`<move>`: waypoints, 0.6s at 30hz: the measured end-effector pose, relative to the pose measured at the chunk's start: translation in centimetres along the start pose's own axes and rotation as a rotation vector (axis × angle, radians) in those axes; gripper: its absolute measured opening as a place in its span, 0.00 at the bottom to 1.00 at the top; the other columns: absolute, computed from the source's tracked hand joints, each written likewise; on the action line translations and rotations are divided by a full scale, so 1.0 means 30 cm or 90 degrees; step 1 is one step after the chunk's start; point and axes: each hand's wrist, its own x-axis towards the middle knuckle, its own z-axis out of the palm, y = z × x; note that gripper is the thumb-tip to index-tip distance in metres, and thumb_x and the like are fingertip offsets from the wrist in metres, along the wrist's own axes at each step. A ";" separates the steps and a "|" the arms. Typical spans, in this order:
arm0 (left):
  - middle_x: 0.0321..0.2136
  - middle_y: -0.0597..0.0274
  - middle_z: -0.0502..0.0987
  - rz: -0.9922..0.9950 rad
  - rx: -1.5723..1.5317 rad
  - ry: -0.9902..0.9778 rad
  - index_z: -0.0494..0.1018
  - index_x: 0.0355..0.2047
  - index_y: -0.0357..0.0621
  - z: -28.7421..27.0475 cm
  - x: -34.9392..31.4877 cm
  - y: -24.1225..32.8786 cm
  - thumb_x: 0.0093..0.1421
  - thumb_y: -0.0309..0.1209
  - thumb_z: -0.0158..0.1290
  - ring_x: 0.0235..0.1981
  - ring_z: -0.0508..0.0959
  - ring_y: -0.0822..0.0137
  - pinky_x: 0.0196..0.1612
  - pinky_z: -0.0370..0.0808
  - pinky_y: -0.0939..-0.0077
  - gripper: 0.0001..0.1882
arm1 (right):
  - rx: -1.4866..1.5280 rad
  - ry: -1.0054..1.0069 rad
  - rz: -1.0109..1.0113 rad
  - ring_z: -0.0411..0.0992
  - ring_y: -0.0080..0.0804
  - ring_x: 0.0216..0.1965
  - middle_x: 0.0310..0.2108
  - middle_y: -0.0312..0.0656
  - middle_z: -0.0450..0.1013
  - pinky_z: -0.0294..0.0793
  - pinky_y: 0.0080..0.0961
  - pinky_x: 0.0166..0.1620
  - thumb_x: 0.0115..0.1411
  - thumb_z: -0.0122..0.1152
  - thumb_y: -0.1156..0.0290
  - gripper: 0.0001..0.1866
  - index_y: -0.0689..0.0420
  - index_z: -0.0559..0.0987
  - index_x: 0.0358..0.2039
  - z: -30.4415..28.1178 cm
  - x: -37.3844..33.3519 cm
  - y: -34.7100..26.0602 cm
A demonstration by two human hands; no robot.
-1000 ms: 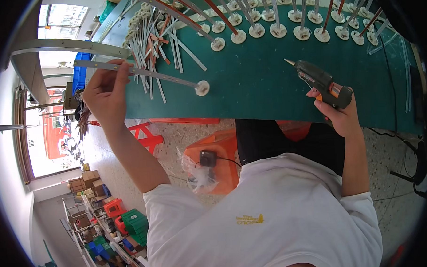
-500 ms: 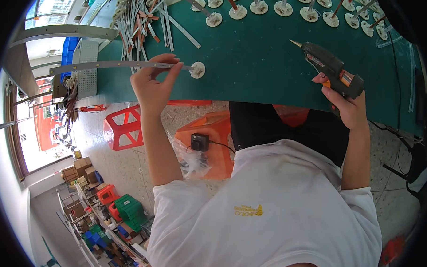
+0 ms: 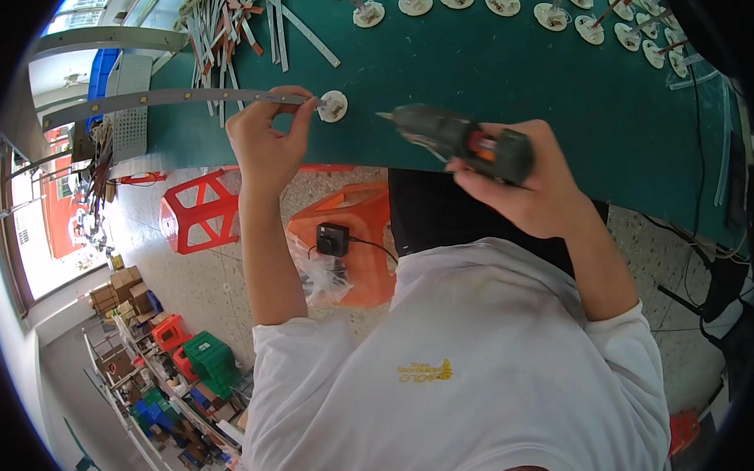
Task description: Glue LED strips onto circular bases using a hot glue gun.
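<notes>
Between thumb and fingers, my left hand pinches a long, thin LED strip that stretches out to the left. At the strip's right end is a small round white disc, close beside my fingertips. My right hand is wrapped round the handle of a dark green and black glue gun. The gun's nozzle points left toward the disc, with a gap between them. Motion smears the gun slightly.
Along the far side of the green table stand several round white bases with strips rising from them. A pile of loose strips lies at the far left. A black cable runs down the right. Below is an orange stool.
My right hand has brought the glue gun a good way left, nearer the disc. The left hand, strip and disc have shifted slightly left and up in the view, along with the surroundings.
</notes>
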 end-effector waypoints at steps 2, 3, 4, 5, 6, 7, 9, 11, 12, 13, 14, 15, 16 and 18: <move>0.24 0.64 0.84 0.000 0.010 -0.017 0.83 0.29 0.39 -0.008 0.008 0.017 0.54 0.24 0.65 0.20 0.79 0.77 0.20 0.67 0.83 0.03 | -0.079 -0.054 -0.081 0.75 0.27 0.25 0.26 0.43 0.78 0.72 0.23 0.31 0.55 0.68 0.75 0.07 0.65 0.81 0.31 0.034 0.066 -0.015; 0.24 0.63 0.84 -0.003 0.008 -0.025 0.83 0.29 0.39 -0.010 0.007 0.025 0.54 0.24 0.65 0.20 0.79 0.76 0.20 0.67 0.83 0.03 | -0.097 -0.045 -0.100 0.74 0.28 0.23 0.23 0.44 0.77 0.71 0.24 0.29 0.55 0.68 0.75 0.07 0.66 0.81 0.29 0.051 0.081 -0.016; 0.24 0.62 0.84 -0.004 0.005 -0.034 0.83 0.29 0.38 -0.009 0.016 0.032 0.54 0.24 0.65 0.19 0.79 0.76 0.20 0.68 0.83 0.03 | -0.099 -0.045 -0.101 0.74 0.28 0.23 0.23 0.44 0.77 0.71 0.24 0.29 0.55 0.68 0.75 0.07 0.66 0.81 0.29 0.053 0.081 -0.013; 0.24 0.62 0.84 -0.002 0.003 -0.033 0.83 0.29 0.38 -0.013 0.017 0.044 0.54 0.24 0.65 0.19 0.79 0.76 0.20 0.68 0.83 0.03 | -0.096 -0.037 -0.097 0.74 0.28 0.23 0.23 0.44 0.77 0.71 0.24 0.29 0.55 0.67 0.76 0.06 0.65 0.81 0.29 0.052 0.075 -0.009; 0.24 0.62 0.84 -0.027 -0.017 -0.041 0.83 0.29 0.38 -0.021 0.009 0.063 0.53 0.24 0.65 0.20 0.80 0.74 0.21 0.69 0.82 0.03 | -0.093 -0.028 -0.092 0.74 0.28 0.23 0.23 0.43 0.77 0.71 0.24 0.29 0.54 0.67 0.76 0.05 0.65 0.81 0.29 0.046 0.072 -0.007; 0.24 0.61 0.84 -0.052 -0.041 -0.054 0.83 0.28 0.37 -0.018 -0.007 0.082 0.53 0.23 0.65 0.20 0.80 0.73 0.21 0.70 0.82 0.03 | -0.094 -0.023 -0.086 0.74 0.28 0.23 0.23 0.43 0.77 0.71 0.24 0.29 0.54 0.67 0.76 0.05 0.65 0.81 0.29 0.040 0.058 0.001; 0.25 0.61 0.84 -0.010 -0.036 -0.057 0.82 0.27 0.36 0.000 -0.009 0.129 0.53 0.23 0.65 0.20 0.81 0.72 0.21 0.70 0.82 0.03 | -0.064 0.019 -0.099 0.75 0.27 0.24 0.24 0.43 0.78 0.71 0.24 0.29 0.53 0.67 0.77 0.05 0.64 0.81 0.30 0.026 0.031 0.018; 0.25 0.61 0.84 0.032 -0.028 -0.056 0.82 0.26 0.34 0.015 -0.015 0.176 0.53 0.23 0.65 0.20 0.81 0.71 0.21 0.71 0.82 0.04 | -0.081 0.034 -0.092 0.75 0.30 0.23 0.23 0.43 0.77 0.70 0.25 0.28 0.52 0.67 0.77 0.05 0.63 0.80 0.29 0.028 0.011 0.016; 0.26 0.61 0.84 0.034 -0.045 -0.077 0.81 0.26 0.34 0.022 -0.022 0.195 0.53 0.23 0.65 0.20 0.81 0.71 0.21 0.71 0.82 0.04 | -0.098 0.045 -0.091 0.74 0.32 0.22 0.22 0.43 0.76 0.69 0.26 0.27 0.51 0.68 0.77 0.05 0.62 0.80 0.28 0.032 0.001 0.016; 0.26 0.62 0.85 0.036 -0.060 -0.096 0.81 0.25 0.33 0.030 -0.023 0.206 0.53 0.22 0.65 0.20 0.82 0.71 0.21 0.71 0.82 0.04 | -0.099 0.048 -0.088 0.74 0.32 0.22 0.22 0.43 0.76 0.69 0.26 0.27 0.51 0.68 0.77 0.05 0.62 0.80 0.28 0.035 0.000 0.016; 0.26 0.62 0.85 0.036 -0.062 -0.099 0.81 0.25 0.33 0.041 -0.024 0.211 0.53 0.22 0.65 0.20 0.82 0.71 0.21 0.71 0.82 0.04 | -0.158 0.055 -0.154 0.72 0.35 0.21 0.21 0.42 0.73 0.68 0.27 0.26 0.50 0.69 0.76 0.06 0.61 0.79 0.27 0.039 -0.001 0.020; 0.26 0.61 0.85 0.023 -0.071 -0.096 0.81 0.25 0.33 0.051 -0.025 0.215 0.53 0.22 0.64 0.20 0.81 0.71 0.21 0.72 0.82 0.04 | -0.217 0.061 -0.221 0.71 0.39 0.19 0.19 0.42 0.71 0.67 0.29 0.24 0.48 0.69 0.76 0.07 0.60 0.78 0.26 0.041 -0.003 0.025; 0.26 0.61 0.85 0.009 -0.080 -0.093 0.81 0.25 0.33 0.058 -0.028 0.215 0.53 0.22 0.64 0.20 0.81 0.70 0.21 0.72 0.81 0.04 | -0.216 0.061 -0.219 0.71 0.39 0.19 0.19 0.42 0.71 0.67 0.29 0.24 0.48 0.69 0.76 0.07 0.60 0.78 0.26 0.044 -0.007 0.034; 0.26 0.61 0.84 0.004 -0.093 -0.086 0.81 0.25 0.33 0.071 -0.031 0.200 0.53 0.22 0.64 0.20 0.81 0.70 0.21 0.72 0.81 0.03 | -0.230 0.073 -0.234 0.67 0.43 0.19 0.18 0.42 0.68 0.64 0.32 0.23 0.46 0.69 0.76 0.09 0.59 0.76 0.24 0.049 -0.010 0.051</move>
